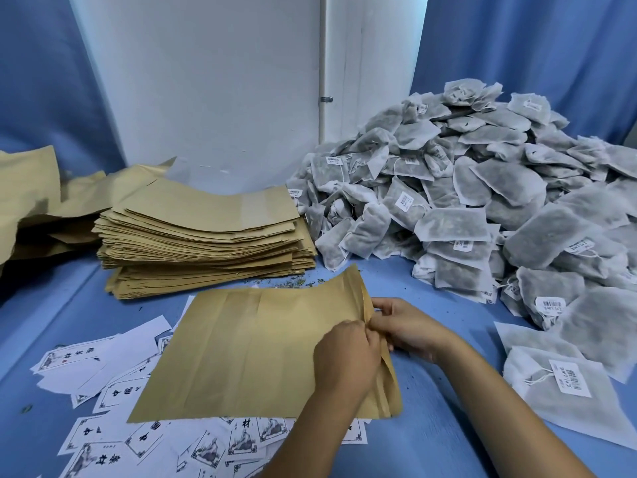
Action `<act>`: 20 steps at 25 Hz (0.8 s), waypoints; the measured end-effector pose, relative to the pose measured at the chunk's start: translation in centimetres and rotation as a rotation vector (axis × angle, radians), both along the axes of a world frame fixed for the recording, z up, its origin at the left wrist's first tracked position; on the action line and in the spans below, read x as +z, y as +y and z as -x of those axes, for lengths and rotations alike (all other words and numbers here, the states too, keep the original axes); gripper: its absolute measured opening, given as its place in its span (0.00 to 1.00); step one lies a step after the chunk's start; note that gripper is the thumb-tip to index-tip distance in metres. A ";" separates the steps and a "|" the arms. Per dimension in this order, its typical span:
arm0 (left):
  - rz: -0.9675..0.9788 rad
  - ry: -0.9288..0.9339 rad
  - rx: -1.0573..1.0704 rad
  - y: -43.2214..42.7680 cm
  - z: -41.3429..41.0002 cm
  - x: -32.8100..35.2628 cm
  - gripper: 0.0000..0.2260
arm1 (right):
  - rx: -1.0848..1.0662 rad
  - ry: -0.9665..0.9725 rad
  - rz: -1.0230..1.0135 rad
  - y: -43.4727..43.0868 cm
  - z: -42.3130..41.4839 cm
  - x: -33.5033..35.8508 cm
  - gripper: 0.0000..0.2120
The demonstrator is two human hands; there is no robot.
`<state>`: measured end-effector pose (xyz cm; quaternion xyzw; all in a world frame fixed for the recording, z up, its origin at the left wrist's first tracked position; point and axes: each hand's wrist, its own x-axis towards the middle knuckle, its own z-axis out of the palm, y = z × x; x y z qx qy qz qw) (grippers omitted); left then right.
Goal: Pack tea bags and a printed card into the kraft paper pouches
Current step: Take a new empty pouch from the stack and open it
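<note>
A: What's lying out, left to right?

B: Printed cards (113, 395) are lying scattered near left, partly under the flat kraft pouch (251, 353). Spare pouches (203, 236) are sitting stacked far left. The tea bags (482, 201) are piling up far right.

A: And the hands?

B: Both are working the pouch's right-hand mouth. Left hand (344, 360) is pinching the top layer w/ curled fingers; right hand (406, 326) is gripping the edge from the other side.

A: Tips?

B: I'd say: be peeling just one layer, pulling the sides gently apart, keeping the mouth facing the tea bags, not tearing the seam.
</note>
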<state>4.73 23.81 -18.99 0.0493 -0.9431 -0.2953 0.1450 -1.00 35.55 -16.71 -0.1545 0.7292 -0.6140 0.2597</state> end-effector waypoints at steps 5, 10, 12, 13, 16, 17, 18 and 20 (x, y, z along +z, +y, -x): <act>0.025 0.195 0.058 -0.6 -0.5 1.3 0.10 | -0.074 0.166 -0.018 -1.1 -0.7 0.7 0.08; 0.066 0.520 0.106 0.4 -1.7 3.2 0.11 | -0.516 0.526 -0.355 -2.1 -0.6 -0.6 0.11; 0.103 0.531 0.141 0.2 -1.6 3.5 0.12 | -0.691 0.562 -0.288 -2.5 -0.7 -0.6 0.10; 0.103 0.518 0.169 -0.1 -1.5 3.6 0.11 | -0.765 0.631 -0.300 -2.7 -0.9 -0.3 0.13; 0.086 0.522 0.222 -0.9 -1.5 3.8 0.13 | -0.581 0.956 -0.323 -3.2 -1.3 0.6 0.13; 0.104 0.543 0.214 -0.9 -1.6 3.9 0.13 | -0.439 0.983 -0.345 -3.4 -1.7 0.6 0.13; 0.134 0.581 0.195 -0.7 -1.8 3.9 0.13 | -0.352 0.965 -0.365 -3.6 -2.0 0.4 0.14; 0.197 0.678 0.144 0.1 -1.9 3.9 0.12 | -0.284 0.910 -0.475 -3.3 -2.1 -0.3 0.20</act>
